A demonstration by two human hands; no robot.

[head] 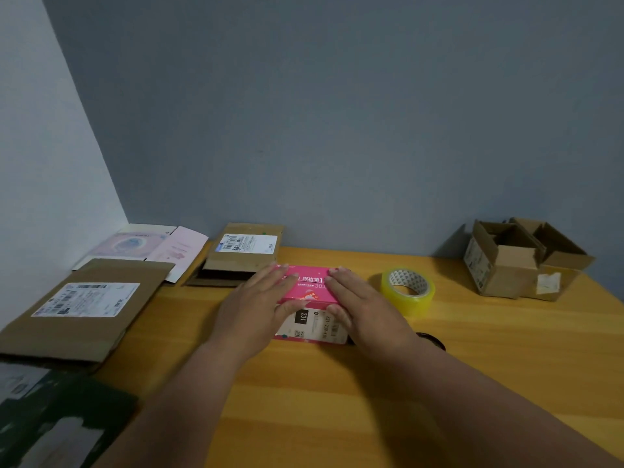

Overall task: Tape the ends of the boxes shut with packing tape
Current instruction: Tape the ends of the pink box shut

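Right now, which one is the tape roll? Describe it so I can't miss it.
On the wooden table, look just right of the pink box under both hands. The tape roll lies flat there: a yellowish clear ring, the only round thing among cardboard boxes.

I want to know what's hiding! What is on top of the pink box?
Both hands lie flat on the pink box: the left hand and the right hand. They cover its sides, so whatever is printed there is hidden.
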